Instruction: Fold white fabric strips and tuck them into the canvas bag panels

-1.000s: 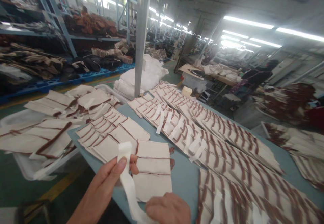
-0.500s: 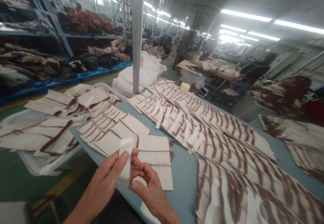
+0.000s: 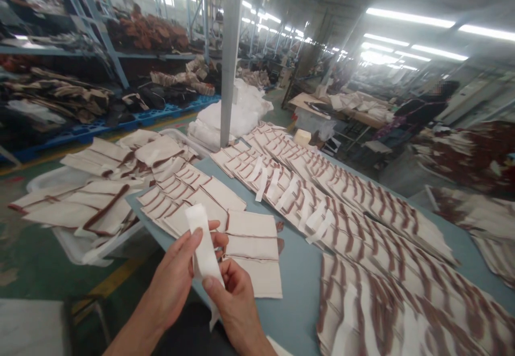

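A white strip (image 3: 206,251), perhaps cloth or paper, is held upright in front of me over the table's near edge. My left hand (image 3: 175,275) grips its upper part, thumb on the front and fingers behind. My right hand (image 3: 237,297) pinches it lower down, and a loose end hangs below the thumb. Just behind the hands lies a cream fabric panel (image 3: 253,278) with brown seams, flat on the blue-green table (image 3: 295,275). Overlapping cream pieces (image 3: 181,192) with brown edges lie to its left.
Rows of overlapping cream and brown pieces (image 3: 362,232) cover the table's right side, several white strips (image 3: 287,192) lying on them. A white bin (image 3: 76,246) heaped with pieces stands at left. A metal post (image 3: 231,60) rises behind the table. A person (image 3: 426,106) is at the far right.
My right hand has closed on the strip's lower part, where its fingers were apart before. The strip now tilts, its lower end to the right. The view has shifted slightly.
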Available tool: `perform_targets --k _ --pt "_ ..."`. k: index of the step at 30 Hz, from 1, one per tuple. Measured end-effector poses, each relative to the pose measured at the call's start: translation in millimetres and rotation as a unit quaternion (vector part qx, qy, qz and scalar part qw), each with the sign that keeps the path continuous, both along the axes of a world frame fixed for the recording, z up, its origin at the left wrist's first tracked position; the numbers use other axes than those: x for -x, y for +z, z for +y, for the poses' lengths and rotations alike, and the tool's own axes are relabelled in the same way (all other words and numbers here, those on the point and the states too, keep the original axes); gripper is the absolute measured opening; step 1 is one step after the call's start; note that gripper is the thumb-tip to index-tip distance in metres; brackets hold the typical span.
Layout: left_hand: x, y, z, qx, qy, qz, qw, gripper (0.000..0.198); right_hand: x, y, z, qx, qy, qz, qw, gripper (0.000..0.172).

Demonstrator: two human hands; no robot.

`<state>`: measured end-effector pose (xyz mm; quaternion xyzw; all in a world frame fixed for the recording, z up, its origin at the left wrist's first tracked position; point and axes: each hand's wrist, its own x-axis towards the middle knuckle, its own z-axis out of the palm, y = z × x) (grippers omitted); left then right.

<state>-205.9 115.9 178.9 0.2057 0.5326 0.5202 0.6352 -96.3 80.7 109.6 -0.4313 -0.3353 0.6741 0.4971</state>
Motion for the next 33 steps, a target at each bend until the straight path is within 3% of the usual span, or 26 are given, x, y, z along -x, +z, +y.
perform_targets --k 10,18,24,28,31,33 --pt "7 -16.7 0 -0.001 -0.017 -0.018 1.000 0.063 -24 -5.6 10 0.014 -0.029 -0.128 0.991 0.063" --pt "5 -29.0 -1 -0.018 -0.050 0.034 0.998 0.069 -27 3.9 19 -0.016 -0.029 -0.150 0.988 0.070" --pt "3 -39.5 -1 -0.008 -0.063 0.051 0.997 0.077 -27 -2.0 19 -0.025 -0.036 -0.150 0.988 0.073" --pt "3 -43.3 4 -0.006 -0.048 0.062 0.997 0.084 -30 -2.0 16 0.007 0.020 -0.087 0.996 0.067" --pt "6 -47.6 4 -0.028 -0.031 0.083 0.996 0.076 -34 -1.6 12 0.042 0.085 -0.051 0.994 0.066" --pt "8 -50.0 2 -0.041 -0.035 0.098 0.994 0.071 -36 -2.3 9 0.052 0.087 -0.068 0.993 0.063"
